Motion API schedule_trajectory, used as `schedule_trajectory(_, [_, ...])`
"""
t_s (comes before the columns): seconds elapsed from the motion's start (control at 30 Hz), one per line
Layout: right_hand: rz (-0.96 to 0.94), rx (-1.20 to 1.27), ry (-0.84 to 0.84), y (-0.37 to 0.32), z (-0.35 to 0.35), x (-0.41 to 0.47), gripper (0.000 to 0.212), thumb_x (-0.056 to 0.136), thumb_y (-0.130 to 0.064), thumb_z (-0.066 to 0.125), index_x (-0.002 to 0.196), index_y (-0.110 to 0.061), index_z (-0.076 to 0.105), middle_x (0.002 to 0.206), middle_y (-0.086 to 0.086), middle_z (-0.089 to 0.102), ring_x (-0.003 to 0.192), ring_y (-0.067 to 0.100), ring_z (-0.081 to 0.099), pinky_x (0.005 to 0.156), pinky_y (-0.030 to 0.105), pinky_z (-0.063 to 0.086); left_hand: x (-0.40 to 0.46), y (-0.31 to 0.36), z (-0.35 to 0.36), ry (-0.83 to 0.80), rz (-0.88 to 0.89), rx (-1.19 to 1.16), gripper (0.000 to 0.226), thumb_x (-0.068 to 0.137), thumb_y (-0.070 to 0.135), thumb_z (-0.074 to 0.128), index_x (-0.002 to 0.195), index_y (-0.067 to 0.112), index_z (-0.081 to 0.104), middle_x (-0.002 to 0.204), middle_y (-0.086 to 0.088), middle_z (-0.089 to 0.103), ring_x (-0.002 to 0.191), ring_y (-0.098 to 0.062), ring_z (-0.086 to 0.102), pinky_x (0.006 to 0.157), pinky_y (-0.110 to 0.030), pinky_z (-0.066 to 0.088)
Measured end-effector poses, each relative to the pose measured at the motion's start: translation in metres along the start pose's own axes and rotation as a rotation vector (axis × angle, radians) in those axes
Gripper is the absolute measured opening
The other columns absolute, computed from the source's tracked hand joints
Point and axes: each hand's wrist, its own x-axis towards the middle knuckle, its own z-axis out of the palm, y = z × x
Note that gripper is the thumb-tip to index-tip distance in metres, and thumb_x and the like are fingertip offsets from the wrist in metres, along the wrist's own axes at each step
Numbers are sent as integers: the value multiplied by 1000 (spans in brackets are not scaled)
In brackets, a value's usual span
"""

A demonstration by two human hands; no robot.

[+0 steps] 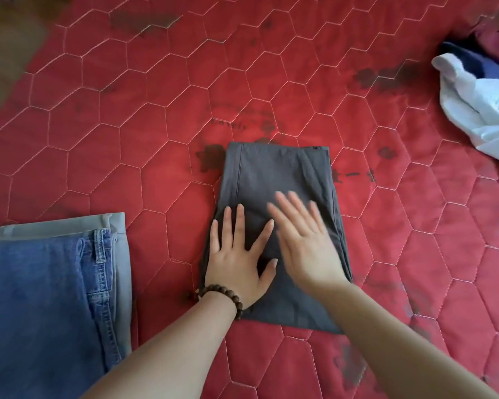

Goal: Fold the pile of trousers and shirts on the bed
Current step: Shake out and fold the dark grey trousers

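Note:
Dark grey trousers [274, 174] lie folded into a narrow rectangle in the middle of the red quilted bed [156, 116]. My left hand [236, 263], with a wooden bead bracelet on the wrist, rests flat on the near left part of them, fingers spread. My right hand [306, 243] lies flat on the fabric beside it, fingers apart and blurred by motion. At the left, folded blue jeans [41, 298] sit on top of folded light grey trousers [118, 226]. A loose pile with a white shirt [478, 110] and dark blue and maroon clothes lies at the far right.
Dark printed marks are scattered over the red cover. A blurred brown surface [6, 59] shows beyond the bed's edge at the upper left.

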Motion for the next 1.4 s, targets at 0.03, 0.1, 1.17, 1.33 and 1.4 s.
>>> schedule_trajectory(0.03, [-66, 29, -93, -3, 3, 21, 49, 100, -22, 32, 149, -19, 34, 158, -1, 24, 149, 17, 8, 120, 49, 9, 0, 0, -1, 2, 2, 0, 64, 84, 59, 39, 142, 33, 40, 157, -24, 12, 146, -41, 6, 114, -58, 13])
schedule_trajectory(0.1, [-127, 20, -292, 4, 11, 60, 48, 104, -29, 26, 152, -27, 22, 160, -9, 14, 149, 12, -1, 121, 47, -1, 0, 1, -2, 4, -7, -3, 62, 84, 61, 40, 138, 31, 45, 156, -24, 17, 145, -41, 8, 114, -58, 14])
schedule_trajectory(1.17, [-345, -188, -264, -2, 31, 105, 51, 100, -45, 19, 148, -34, 32, 158, -5, 26, 148, 18, 14, 120, 52, 4, 4, 3, -7, -72, -42, -21, 61, 79, 61, 45, 132, 32, 52, 149, -27, 31, 143, -43, 17, 112, -61, 19])
schedule_trajectory(1.33, [191, -306, -168, 40, 24, 142, 54, 102, -44, 16, 154, -30, 8, 163, -5, 2, 149, 19, -6, 117, 53, -11, 4, 3, -3, -40, -37, -9, 76, 81, 62, 42, 150, 37, 23, 157, -22, 13, 145, -41, 7, 113, -60, 16])
schedule_trajectory(1.4, [357, -292, -16, 52, 10, 129, 54, 103, -38, 24, 152, -16, 21, 162, 2, 7, 149, 23, -3, 116, 53, -11, 3, 2, -2, -34, -34, -3, 76, 81, 63, 41, 150, 37, 22, 158, -23, 11, 146, -41, 5, 114, -60, 16])
